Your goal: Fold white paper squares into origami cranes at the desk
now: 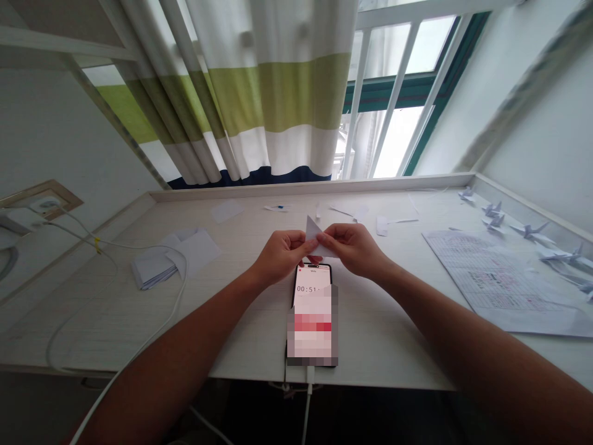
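Observation:
A small folded piece of white paper [315, 230], with a pointed top corner, is held up over the middle of the desk. My left hand [286, 250] pinches its left side between thumb and fingers. On the right side, my right hand [353, 247] grips it the same way, thumb on the near face. Both hands are closed, and the fingers behind the paper are partly hidden. Just below them lies a phone [313, 309] with a lit screen showing a timer, its lower part blurred out. A white charging cable [309, 395] runs from its bottom end.
Folded paper cranes [530, 230] line the desk's right side beside a printed sheet [504, 281]. A stack of white paper [176, 256] lies at left, crossed by a white cable [185, 272]. Paper scraps [382, 225] and a pen [278, 208] lie toward the back ledge, below a curtain [278, 93].

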A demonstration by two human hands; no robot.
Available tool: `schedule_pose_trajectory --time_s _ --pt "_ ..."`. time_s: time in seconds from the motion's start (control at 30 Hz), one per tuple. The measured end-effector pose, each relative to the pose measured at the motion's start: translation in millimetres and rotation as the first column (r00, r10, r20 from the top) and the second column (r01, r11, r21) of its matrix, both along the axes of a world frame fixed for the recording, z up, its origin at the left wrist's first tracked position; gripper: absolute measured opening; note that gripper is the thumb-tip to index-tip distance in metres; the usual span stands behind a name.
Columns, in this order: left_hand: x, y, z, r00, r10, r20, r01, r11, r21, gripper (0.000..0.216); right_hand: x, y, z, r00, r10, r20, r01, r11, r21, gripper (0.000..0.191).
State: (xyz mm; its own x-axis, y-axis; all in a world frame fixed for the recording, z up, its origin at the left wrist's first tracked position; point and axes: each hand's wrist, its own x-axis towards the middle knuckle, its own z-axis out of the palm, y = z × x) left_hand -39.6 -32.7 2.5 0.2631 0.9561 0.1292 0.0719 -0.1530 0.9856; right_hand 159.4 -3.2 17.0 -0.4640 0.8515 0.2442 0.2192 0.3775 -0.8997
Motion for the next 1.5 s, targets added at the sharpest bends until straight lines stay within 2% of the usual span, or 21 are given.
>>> schedule_pose_trajectory --time_s 0.17,0.33,0.57,0.77,1.0,1.33,1.5 --pt "-2.4 -0.3 4.1 0.999 -0.03 -0.027 0.031 0.999 0.018 0.043 -0.1 -0.5 0.5 0.999 -0.004 -0.041 0.004 1.0 -0.007 0.043" --pt "-1.9 -0.6 6.2 1.0 0.022 -0.003 -0.022 0.999 0.04 0.043 2.0 1.3 2.9 0.999 0.031 -0.043 -0.033 0.998 -0.059 0.046" --pt "-3.3 1.3 3.3 1.0 0.01 0.008 -0.01 0.999 0.034 0.044 3.4 4.0 1.4 0.998 0.004 -0.062 -0.005 1.0 -0.027 0.053" --pt "-1.7 2.5 2.2 0.996 0.074 0.048 -0.077 0.995 0.059 0.044 5.6 6.6 1.6 0.999 0.022 -0.03 -0.024 0.998 -0.055 0.054" --pt "-4.8 4.9 2.3 0.999 0.031 0.025 -0.032 0.999 0.009 0.046 7.6 8.7 1.6 0.999 -0.015 -0.034 0.014 0.999 -0.03 0.05" --pt "-5.0 6.0 0.4 1.0 -0.005 0.015 0.005 1.0 0.011 0.045 8.6 7.9 5.8 0.998 -0.008 -0.061 0.004 0.998 -0.068 0.047" --pt "-3.5 4.7 1.7 0.999 0.044 0.008 -0.045 0.999 0.018 0.044 11.7 11.6 3.7 0.999 0.042 -0.008 -0.043 0.99 -0.132 0.053"
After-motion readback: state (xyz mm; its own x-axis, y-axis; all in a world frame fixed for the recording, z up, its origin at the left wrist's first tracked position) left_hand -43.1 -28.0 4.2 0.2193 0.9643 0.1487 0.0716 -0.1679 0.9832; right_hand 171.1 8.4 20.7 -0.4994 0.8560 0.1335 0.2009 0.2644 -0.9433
